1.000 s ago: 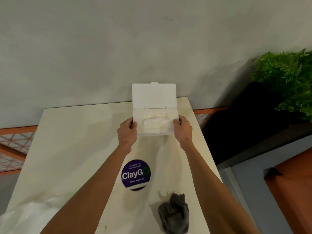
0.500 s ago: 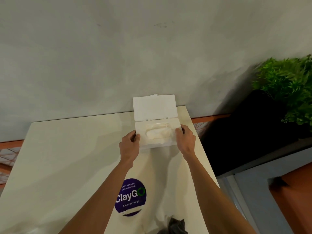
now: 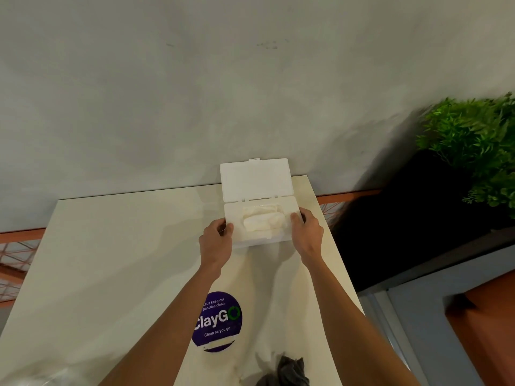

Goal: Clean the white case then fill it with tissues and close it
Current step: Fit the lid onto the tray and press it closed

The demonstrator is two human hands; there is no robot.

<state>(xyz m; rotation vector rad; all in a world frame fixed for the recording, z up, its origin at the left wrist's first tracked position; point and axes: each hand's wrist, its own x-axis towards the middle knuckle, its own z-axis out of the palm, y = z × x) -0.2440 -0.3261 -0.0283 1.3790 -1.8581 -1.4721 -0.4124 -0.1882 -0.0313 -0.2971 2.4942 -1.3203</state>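
White rectangular plastic case (image 3: pixel 259 241) sits mid-frame at the far right corner of the pale counter (image 3: pixel 111 260), its ends gripped by the left hand (image 3: pixel 216 243) and right hand (image 3: pixel 306 232), fingers curled round the walls. Crumpled white tissues (image 3: pixel 263 222) fill its base; the hinged lid (image 3: pixel 255 179) stands open behind. Closing well likely means tucking tissues below the rim, steadying the base with one hand, and folding the lid forward until its tab catches.

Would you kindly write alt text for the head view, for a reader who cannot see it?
The left hand and right hand grip the ends of an open white case at a cream table's far edge, lid raised, tissues inside. A purple ClayGo sticker and a crumpled grey cloth lie nearer the person.
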